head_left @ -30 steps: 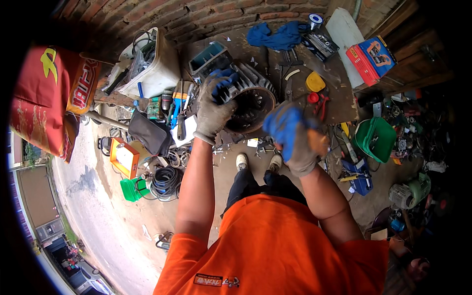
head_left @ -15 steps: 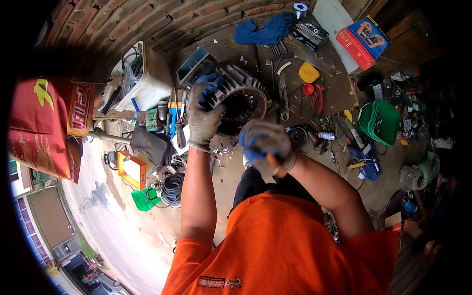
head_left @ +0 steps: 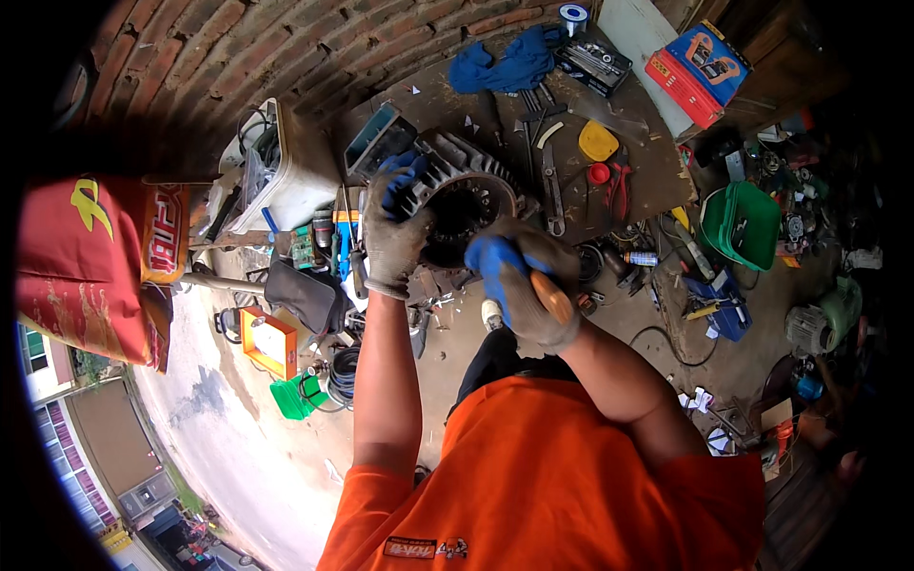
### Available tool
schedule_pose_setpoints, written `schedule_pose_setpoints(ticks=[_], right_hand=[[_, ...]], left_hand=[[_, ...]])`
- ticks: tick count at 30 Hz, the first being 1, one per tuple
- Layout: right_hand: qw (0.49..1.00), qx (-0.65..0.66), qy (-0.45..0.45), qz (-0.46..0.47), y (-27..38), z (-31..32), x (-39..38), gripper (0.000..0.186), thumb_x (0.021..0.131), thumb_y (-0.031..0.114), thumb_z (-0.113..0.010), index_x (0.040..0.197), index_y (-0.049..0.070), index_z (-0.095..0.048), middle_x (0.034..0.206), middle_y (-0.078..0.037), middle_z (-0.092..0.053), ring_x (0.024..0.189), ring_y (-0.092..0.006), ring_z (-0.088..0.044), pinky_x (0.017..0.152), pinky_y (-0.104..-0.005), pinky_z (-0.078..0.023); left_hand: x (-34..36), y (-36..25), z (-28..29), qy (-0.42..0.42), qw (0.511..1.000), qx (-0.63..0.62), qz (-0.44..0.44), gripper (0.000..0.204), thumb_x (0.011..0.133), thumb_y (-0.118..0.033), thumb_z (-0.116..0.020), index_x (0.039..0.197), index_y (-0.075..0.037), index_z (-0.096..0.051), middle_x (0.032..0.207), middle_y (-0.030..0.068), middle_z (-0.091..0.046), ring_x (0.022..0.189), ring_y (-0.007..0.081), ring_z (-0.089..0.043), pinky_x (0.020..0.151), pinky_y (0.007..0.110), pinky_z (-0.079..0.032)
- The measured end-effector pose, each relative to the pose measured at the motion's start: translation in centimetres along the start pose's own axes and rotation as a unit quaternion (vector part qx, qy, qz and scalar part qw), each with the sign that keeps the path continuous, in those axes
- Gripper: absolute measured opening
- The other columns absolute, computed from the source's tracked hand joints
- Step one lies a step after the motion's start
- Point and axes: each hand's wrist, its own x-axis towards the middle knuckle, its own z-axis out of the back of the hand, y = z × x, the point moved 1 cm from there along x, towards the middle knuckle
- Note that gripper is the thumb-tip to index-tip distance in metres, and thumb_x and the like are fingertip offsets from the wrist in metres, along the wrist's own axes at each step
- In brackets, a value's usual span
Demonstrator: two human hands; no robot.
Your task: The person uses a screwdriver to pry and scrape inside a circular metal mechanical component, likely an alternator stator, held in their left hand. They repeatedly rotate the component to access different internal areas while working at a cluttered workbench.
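A grey finned motor housing lies on the wooden workbench with its round open end facing me, its inside dark. My left hand, in a grey glove with blue coating, grips its left side, fingers curled over the fins. At the lower right of the opening is my gloved right hand, closed around a tool with a wooden handle. The butt of the handle points toward me; the working end is hidden by the hand and housing. Left of the housing stands a small teal-lined box.
On the bench lie a blue cloth, a socket set, a yellow container and red-handled pliers. A white bin stands left. A green basket and scattered parts are at right.
My right hand, blurred before, shows more clearly; the wooden handle has swung to the right and slightly up. My left hand stays on the housing. The whole view has shifted slightly.
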Motion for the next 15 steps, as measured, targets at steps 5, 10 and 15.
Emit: schedule_pose_setpoints(ticks=[5,10,15], right_hand=[[0.921,-0.179,0.290,0.188,2.9,-0.2,-1.4,0.024,0.077,0.034,-0.076,0.076,0.012,-0.067,0.090,-0.008,-0.061,0.089,-0.0262,-0.063,0.078,-0.0397,-0.053],[0.882,-0.226,0.349,0.223,1.9,-3.5,-0.6,0.020,0.076,0.032,-0.072,0.088,0.017,-0.069,0.085,-0.005,-0.062,0.084,-0.0246,-0.062,0.077,-0.0392,-0.051],[0.940,-0.167,0.215,0.207,-5.3,-1.5,0.5,0.015,0.079,0.021,-0.070,0.084,0.008,-0.066,0.086,-0.011,-0.063,0.083,-0.0278,-0.063,0.074,-0.0407,-0.053]], left_hand=[[0.2,1.1,-0.1,0.010,0.997,-0.074,-0.005,0.055,0.062,0.000,-0.070,0.117,-0.004,-0.065,0.137,0.0179,-0.059,0.130,0.0349,-0.054,0.112,0.044,-0.041],[-0.6,-0.2,-0.5,0.008,0.999,0.026,-0.020,0.053,0.062,-0.002,-0.070,0.115,-0.005,-0.066,0.135,0.0184,-0.059,0.131,0.0366,-0.053,0.112,0.045,-0.041],[-0.7,-1.5,-0.9,0.010,0.995,0.073,-0.064,0.051,0.063,-0.003,-0.071,0.114,-0.007,-0.067,0.135,0.0187,-0.059,0.132,0.0372,-0.052,0.112,0.046,-0.040]])
